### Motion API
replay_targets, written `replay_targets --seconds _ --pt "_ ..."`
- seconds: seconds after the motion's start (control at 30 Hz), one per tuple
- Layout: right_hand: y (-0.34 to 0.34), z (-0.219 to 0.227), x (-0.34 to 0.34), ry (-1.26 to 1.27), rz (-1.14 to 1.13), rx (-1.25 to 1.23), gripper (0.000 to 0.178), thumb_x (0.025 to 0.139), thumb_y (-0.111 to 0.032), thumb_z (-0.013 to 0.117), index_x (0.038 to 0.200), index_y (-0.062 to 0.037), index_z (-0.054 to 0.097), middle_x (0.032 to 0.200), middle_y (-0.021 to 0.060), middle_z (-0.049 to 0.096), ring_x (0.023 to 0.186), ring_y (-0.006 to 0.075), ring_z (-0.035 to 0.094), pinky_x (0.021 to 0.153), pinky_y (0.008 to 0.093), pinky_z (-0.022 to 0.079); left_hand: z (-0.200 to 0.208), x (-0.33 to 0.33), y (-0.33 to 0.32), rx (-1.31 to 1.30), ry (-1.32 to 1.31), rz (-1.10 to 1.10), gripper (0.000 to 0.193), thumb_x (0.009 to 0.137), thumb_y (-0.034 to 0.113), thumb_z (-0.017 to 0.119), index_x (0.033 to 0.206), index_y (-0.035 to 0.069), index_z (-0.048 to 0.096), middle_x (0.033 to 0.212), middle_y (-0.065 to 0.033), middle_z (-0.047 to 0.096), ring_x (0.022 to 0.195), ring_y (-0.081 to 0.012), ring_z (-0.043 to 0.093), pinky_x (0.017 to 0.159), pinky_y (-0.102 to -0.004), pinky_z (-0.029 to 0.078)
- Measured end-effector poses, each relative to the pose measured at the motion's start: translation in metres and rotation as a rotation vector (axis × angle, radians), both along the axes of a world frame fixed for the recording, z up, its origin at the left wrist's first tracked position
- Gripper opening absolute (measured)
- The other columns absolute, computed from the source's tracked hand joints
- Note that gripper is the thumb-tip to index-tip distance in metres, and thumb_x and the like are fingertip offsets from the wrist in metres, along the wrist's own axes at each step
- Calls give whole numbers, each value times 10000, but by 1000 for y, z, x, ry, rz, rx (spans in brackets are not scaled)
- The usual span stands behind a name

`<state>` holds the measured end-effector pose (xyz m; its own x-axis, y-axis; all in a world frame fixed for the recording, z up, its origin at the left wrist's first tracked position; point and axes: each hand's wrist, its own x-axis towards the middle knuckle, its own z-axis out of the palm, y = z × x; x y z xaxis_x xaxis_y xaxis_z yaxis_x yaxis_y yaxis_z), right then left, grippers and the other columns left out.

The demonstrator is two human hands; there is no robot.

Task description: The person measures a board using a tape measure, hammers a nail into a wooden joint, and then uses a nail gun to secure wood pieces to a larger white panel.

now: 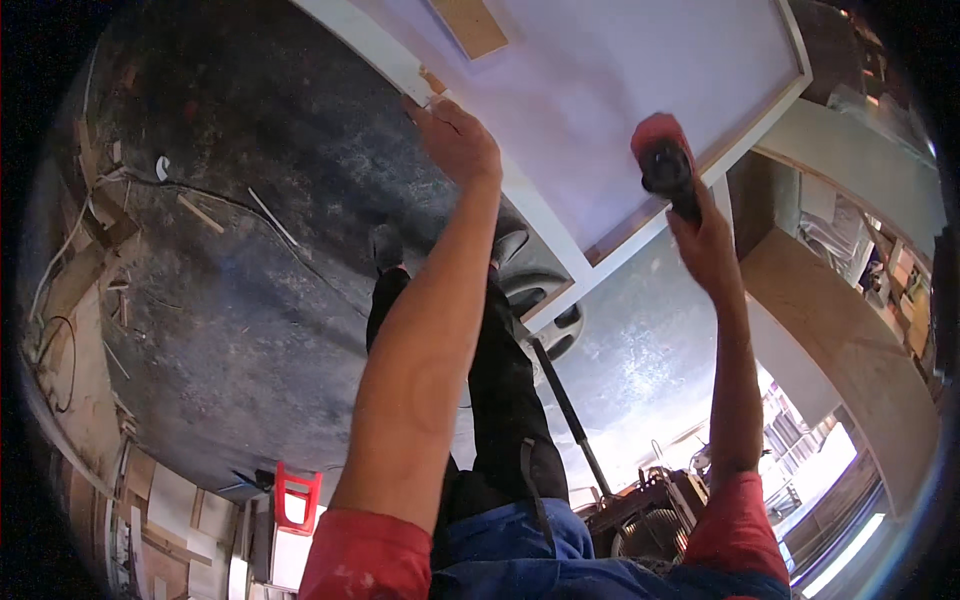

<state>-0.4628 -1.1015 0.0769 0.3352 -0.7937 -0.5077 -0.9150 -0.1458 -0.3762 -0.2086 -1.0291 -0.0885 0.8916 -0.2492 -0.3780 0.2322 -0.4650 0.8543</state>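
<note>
A large shallow panel point(640, 60) with a pale lilac inner face is bordered by a raised white frame point(535, 205). My left hand point(460, 145) is closed on the frame's long left edge, its fingertips curled at the rim beside a small yellowish wood piece point(432, 80). My right hand point(708, 245) grips a red-and-black handheld power tool point(660, 145) by its dark handle. The tool is up over the panel's right side, seemingly apart from it; its exact kind is unclear. A short flat wooden block point(470, 25) lies on the panel's face.
On the dark, stained floor point(250, 300) lie a cable point(200, 190), thin wood strips point(270, 215) and scraps at left. A wheel-like round base point(545, 310) is under the panel's near corner. Curved-looking boards point(840, 320) stand at right; a red stool point(297, 495) is at lower left.
</note>
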Motion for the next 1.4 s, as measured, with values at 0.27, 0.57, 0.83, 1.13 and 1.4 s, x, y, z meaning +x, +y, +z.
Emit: replay_targets --seconds 0.27,0.57,0.83,1.13,1.4 --pt "-117 -79 23 199 66 -325 694 841 -156 701 1460 -153 388 1283 240 544 1218 410 514 999 441 424 -2 -9 -13 314 -80 -7 516 1018 335 233 1218 -110 400 1015 -370 593 939 -519 602 740 -600 505" --pt "-122 -118 7 -147 128 -745 737 829 -169 725 1481 -159 381 1375 221 477 1252 367 480 982 475 435 -9 -11 -20 517 -231 48 509 1022 358 247 1092 -93 475 977 -360 606 926 -532 586 737 -608 490" --pt "83 -119 -20 -400 -1193 -145 713 994 -361 528 1485 28 188 1544 306 116 1423 470 185 1145 520 237 -7 -13 -23 549 -229 48 495 1024 345 228 1075 -68 497 998 -363 599 935 -514 589 720 -596 465" --pt "105 -175 -15 68 -1053 -347 690 1003 -453 432 1395 99 296 1180 381 546 1075 525 556 895 524 460 -7 -16 -19 381 -163 70 493 1010 394 295 1125 -54 465 1006 -340 610 954 -514 600 773 -594 494" --pt "98 -164 -8 196 -1046 -313 582 992 -444 446 1327 24 364 1113 342 592 1048 496 586 860 529 482 0 -12 -5 243 -115 -60 626 909 464 578 1165 -96 468 1103 -289 593 1014 -406 632 842 -503 525"
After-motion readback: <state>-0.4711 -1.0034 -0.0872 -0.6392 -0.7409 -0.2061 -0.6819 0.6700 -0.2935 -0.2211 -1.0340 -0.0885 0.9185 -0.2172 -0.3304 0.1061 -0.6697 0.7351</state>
